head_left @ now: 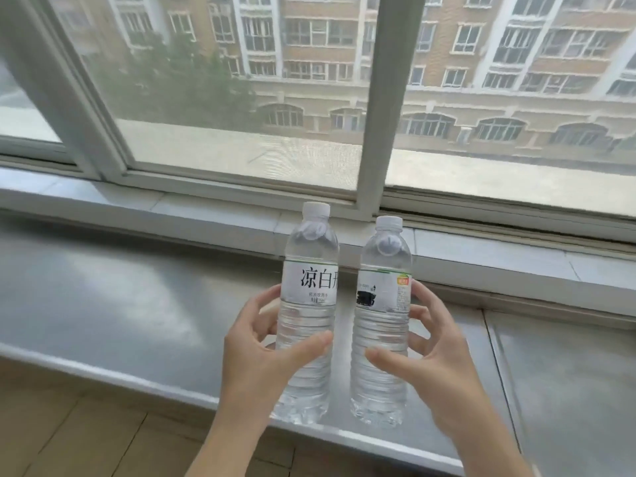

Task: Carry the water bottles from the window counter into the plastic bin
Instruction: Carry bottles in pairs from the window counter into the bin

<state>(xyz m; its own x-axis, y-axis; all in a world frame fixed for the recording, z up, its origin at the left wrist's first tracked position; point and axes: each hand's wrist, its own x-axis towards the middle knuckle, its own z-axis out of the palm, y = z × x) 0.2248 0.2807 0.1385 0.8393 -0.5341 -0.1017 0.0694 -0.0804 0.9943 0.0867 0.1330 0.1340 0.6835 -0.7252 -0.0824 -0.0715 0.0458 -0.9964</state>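
Now my left hand (pixel 261 352) curls around the left water bottle (pixel 306 325), thumb on the front and fingers behind, though I cannot tell how tight. My right hand (pixel 437 359) is half open around the right water bottle (pixel 382 332), and its thumb points at nine o'clock, just off the plastic. Both bottles stand upright, side by side, near the front edge of the shiny window counter (pixel 103 290). At twelve o'clock is the window (pixel 241 98).

Two clear water bottles, the left bottle (pixel 308 318) and the right bottle (pixel 383 325), each with one white cap, and two hands, the left hand (pixel 256 356) and the right hand (pixel 437 359).
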